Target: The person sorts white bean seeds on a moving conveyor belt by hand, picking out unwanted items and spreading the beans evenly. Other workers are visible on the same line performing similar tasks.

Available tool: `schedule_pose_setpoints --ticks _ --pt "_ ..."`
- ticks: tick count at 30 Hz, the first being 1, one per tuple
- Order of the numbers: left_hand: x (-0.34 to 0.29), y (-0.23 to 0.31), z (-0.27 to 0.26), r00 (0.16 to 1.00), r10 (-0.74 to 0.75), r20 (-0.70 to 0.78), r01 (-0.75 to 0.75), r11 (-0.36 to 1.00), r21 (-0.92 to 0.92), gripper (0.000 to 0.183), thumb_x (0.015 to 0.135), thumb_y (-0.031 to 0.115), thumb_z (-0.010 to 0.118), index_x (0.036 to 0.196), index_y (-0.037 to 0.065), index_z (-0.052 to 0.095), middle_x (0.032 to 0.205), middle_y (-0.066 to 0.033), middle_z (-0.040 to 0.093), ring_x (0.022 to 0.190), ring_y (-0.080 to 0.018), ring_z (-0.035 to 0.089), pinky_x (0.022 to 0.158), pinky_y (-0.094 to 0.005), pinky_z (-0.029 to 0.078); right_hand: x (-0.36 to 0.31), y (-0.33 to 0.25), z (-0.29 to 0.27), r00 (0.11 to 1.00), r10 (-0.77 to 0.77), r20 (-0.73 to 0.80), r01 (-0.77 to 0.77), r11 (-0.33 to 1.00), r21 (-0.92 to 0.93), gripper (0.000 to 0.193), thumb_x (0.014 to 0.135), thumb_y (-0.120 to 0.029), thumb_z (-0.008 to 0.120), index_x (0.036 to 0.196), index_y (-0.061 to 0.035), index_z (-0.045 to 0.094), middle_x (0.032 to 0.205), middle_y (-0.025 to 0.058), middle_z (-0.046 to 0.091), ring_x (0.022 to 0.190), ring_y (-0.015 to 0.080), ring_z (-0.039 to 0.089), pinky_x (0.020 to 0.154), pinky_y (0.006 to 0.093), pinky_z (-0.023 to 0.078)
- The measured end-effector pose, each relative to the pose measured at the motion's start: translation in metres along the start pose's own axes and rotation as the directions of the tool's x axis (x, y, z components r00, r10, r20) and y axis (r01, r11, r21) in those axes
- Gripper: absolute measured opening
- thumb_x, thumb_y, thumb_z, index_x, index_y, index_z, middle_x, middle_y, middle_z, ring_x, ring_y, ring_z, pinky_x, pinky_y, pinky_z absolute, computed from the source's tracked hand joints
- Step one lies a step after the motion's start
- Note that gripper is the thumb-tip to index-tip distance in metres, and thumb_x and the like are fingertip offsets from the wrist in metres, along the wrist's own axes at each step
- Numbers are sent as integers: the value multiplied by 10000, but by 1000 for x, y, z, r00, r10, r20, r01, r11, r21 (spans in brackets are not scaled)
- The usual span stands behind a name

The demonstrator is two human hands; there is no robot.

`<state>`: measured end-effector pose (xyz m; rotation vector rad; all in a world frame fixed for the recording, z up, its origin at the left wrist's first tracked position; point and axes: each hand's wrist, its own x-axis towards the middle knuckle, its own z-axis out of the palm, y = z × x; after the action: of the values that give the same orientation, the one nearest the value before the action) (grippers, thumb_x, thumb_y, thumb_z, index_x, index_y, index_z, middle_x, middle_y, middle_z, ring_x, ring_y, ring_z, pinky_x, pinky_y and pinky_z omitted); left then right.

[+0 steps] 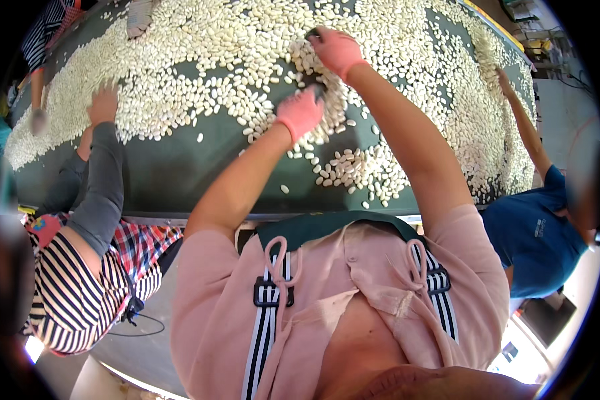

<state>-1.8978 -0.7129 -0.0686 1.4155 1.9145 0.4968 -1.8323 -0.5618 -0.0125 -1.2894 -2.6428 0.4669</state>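
Observation:
White beans [220,40] lie spread in a thick layer over a dark green work surface [180,173]. Both my hands wear pink gloves with dark fingertips and reach in among the beans. My right hand [338,52] is farther out, its partly visible fingers stretched over the beans and apart from any single thing. Nearer to me and to its left, my left hand [300,112] touches a band of beans between the two hands; its fingers are blurred and partly hidden. A small separate heap of beans [360,170] sits close to the near edge, below my right forearm.
At the left, a person in a striped top has a bare hand [104,103] on the beans. Beyond, another person's arm [37,100] and a gloved hand [139,19] reach in. On the right, a person in a blue shirt [537,233] stretches a hand [505,81] to the beans.

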Motion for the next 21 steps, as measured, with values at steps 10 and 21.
schedule_pose_setpoints --ticks 10,21 --pt "77 -94 -121 782 -294 -549 195 953 -233 458 912 403 512 1008 -15 674 1046 -246 680 1041 -409 627 867 -458 489 3 4 25 928 95 359 -3 968 -250 351 814 -43 639 1143 20 534 1048 180 703 939 307 700 775 387 552" --pt "126 -50 -109 939 -68 -337 -14 971 -237 451 906 403 538 975 -19 683 870 -209 705 796 -354 665 743 -441 487 -38 58 -10 842 431 325 -534 571 624 496 879 -286 581 1248 41 527 905 128 693 792 236 658 731 356 530"
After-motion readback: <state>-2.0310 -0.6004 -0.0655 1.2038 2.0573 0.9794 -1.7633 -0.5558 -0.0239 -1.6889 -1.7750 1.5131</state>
